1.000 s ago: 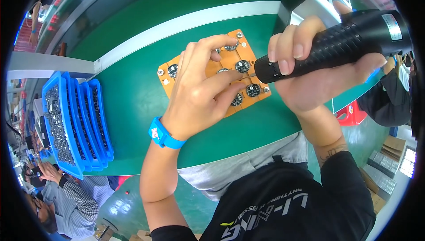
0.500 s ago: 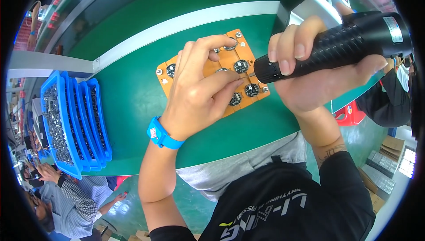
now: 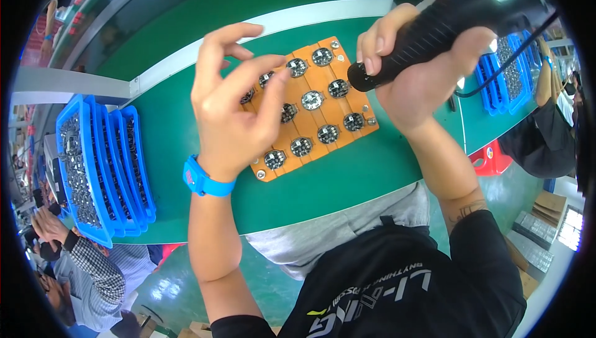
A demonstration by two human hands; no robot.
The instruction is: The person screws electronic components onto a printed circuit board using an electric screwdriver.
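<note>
An orange fixture plate lies on the green tabletop, with rows of small round circuit boards in its recesses and screws at its corners. My left hand hovers over the plate's left side, fingers spread and curved, nothing visible between them. It hides some of the round boards there. A blue wristband circles that wrist. In my right hand is a black electric screwdriver, held tilted above the plate's right edge. Its nose points down and left, near the rightmost boards; the bit cannot be made out.
Blue trays full of small metal parts stand stacked at the table's left end. More blue trays sit on the right. A black cable trails from the screwdriver. A red stool and other people are beyond the table.
My left hand has drawn back leftward off the boards and its fingers have spread. The screwdriver has lifted up and away from the plate in my right hand. More boards now show.
</note>
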